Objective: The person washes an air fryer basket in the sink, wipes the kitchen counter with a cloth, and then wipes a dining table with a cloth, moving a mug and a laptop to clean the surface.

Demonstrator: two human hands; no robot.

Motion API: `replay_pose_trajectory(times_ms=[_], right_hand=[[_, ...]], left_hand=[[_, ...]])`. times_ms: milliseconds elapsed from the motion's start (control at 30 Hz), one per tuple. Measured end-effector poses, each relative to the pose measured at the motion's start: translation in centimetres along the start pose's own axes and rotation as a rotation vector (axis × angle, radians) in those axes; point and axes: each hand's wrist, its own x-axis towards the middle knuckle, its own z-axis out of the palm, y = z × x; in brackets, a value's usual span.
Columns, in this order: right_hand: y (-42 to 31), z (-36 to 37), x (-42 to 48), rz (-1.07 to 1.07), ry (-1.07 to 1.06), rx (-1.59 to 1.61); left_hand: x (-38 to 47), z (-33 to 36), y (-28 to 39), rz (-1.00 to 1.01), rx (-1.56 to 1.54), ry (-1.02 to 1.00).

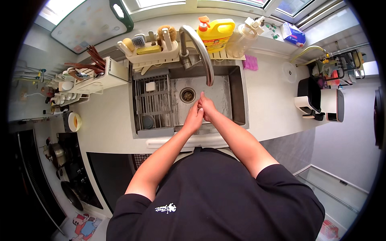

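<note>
Above the stainless steel sink [235, 87], my left hand [194, 117] and my right hand [207, 106] are pressed together, with fingers overlapping. Nothing shows between them, but the palms and most fingertips are hidden. The curved metal faucet [208, 60] ends just above my hands; I cannot tell whether water runs from it. A round drain strainer [187, 95] lies in the sink floor to the left of my fingers. Across the sink's left side rests a metal drying rack [153, 104], with a white block [150, 86] and a grey round item [148, 121] there.
Behind the sink stand a white brush caddy [153, 54], a yellow pump bottle [215, 34] and a clear pump bottle [242, 39]. A pink cloth [251, 62] lies right of it. Leftward are a chopstick holder [113, 70] and a bowl [74, 121]; an air fryer [309, 96] stands far right.
</note>
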Motion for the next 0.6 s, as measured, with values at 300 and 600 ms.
replay_pose_trajectory(times_ms=[300, 600], right_hand=[[-1.1, 1.9, -3.1, 0.238, -0.147, 0.124], [-4.3, 0.4, -9.1, -0.146, -0.175, -0.353]], left_hand=[[-1.2, -4.0, -0.3, 0.148, 0.219, 0.127], [-0.3, -10.4, 4.3, 0.08, -0.117, 0.117]])
